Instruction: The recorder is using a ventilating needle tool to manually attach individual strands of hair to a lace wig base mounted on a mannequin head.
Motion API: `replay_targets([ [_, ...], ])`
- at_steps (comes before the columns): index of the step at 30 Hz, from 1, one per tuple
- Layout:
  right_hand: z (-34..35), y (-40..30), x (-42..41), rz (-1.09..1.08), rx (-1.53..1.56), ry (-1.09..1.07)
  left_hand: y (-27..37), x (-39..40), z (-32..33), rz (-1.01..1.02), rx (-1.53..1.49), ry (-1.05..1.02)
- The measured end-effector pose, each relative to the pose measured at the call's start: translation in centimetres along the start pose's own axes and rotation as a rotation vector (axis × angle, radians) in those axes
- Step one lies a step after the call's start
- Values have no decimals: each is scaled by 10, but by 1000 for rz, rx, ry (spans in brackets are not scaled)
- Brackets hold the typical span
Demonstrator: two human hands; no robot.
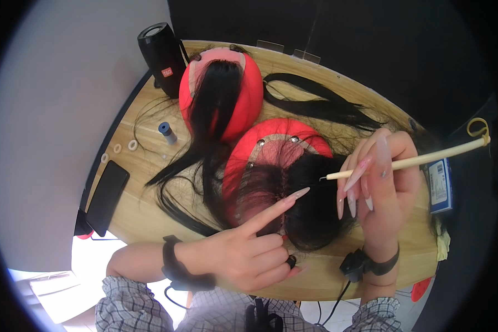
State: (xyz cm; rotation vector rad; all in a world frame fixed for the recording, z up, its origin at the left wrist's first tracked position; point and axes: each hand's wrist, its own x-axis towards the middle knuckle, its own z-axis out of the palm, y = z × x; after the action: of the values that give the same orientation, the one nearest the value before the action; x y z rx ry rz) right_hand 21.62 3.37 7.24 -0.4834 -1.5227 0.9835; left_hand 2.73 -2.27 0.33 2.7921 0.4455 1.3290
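Observation:
In my right hand (pixel 379 182) is a slim cream-handled ventilating needle (pixel 435 157), held like a pen. Its small metal hook points left, above the black hair on a wig cap (pixel 269 151) with pink mesh. That cap covers a red dome-shaped block (pixel 236 174), and a parting line runs down its middle. My left hand (pixel 253 253) lies across the near side of the block. Its index finger stretches over the parting, with the long nail close to the hook. The other fingers curl under, hiding whether they pinch any hair.
Behind stands a second red block (pixel 253 91) with a hair-covered cap, beside a black cylindrical speaker (pixel 159 58). A loose black hair bundle (pixel 315 106) lies at the back. Leftward are a phone (pixel 108 197), a blue-capped bottle (pixel 167 133) and small rings (pixel 117 148); rightward, a blue box (pixel 441 186).

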Motion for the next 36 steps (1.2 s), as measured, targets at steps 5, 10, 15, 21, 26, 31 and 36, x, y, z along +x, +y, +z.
replay_targets([
  [5,12,5,-11,53,120,-130,2,2,-1,-47,44,6],
  [10,9,22,-15,238,162,-217,3,-1,1,-46,68,4],
  [15,10,23,-14,288,250,-63,9,-2,2,-91,106,5],
  [21,11,17,-11,244,248,-56,7,-3,8,-31,61,11],
  [26,6,13,-14,224,242,-84,7,0,8,-50,82,17],
  [31,19,13,-16,297,229,-88,10,-1,8,-82,132,34],
  [36,9,26,-18,279,116,-147,14,0,6,-116,161,-6],
])
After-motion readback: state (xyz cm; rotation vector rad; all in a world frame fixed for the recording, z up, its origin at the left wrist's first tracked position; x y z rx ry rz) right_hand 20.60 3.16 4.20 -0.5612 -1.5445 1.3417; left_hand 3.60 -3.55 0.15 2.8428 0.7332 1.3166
